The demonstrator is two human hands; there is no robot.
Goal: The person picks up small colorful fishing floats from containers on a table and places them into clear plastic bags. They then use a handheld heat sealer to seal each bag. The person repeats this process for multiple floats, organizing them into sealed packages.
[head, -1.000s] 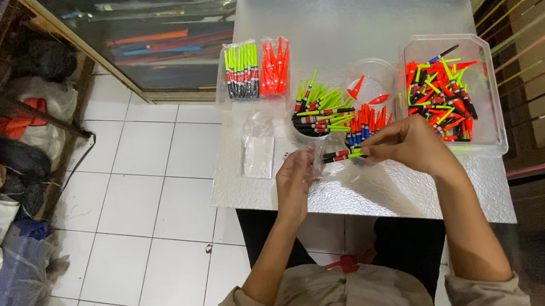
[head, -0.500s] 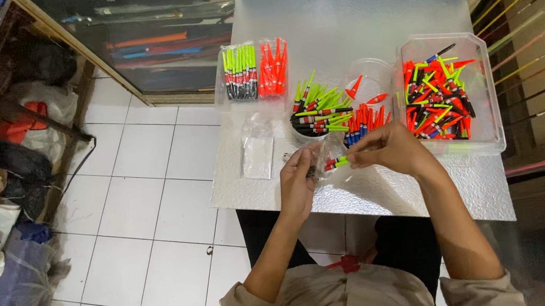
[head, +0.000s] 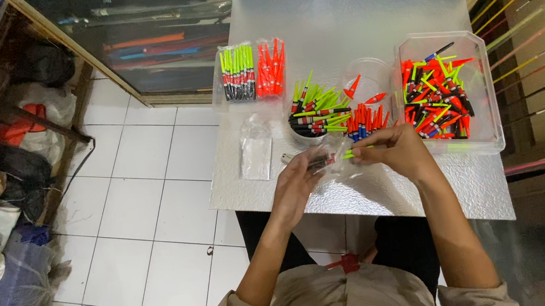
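1. Bags lie first: we see a flat empty plastic bag (head: 256,152) near the left edge of the table (head: 353,15), and behind it a packed tray of green and orange floats (head: 251,71).
2. Our left hand (head: 297,184) is closed around a small clear bag (head: 330,160) near the front edge.
3. The bag's long axis runs left to right, between both hands; both touch it.
4. Our right hand (head: 396,149) pinches the bag's right end.
5. Just behind stands a round tub of floats (head: 315,112); a clear box of floats (head: 447,94) sits at the right edge.
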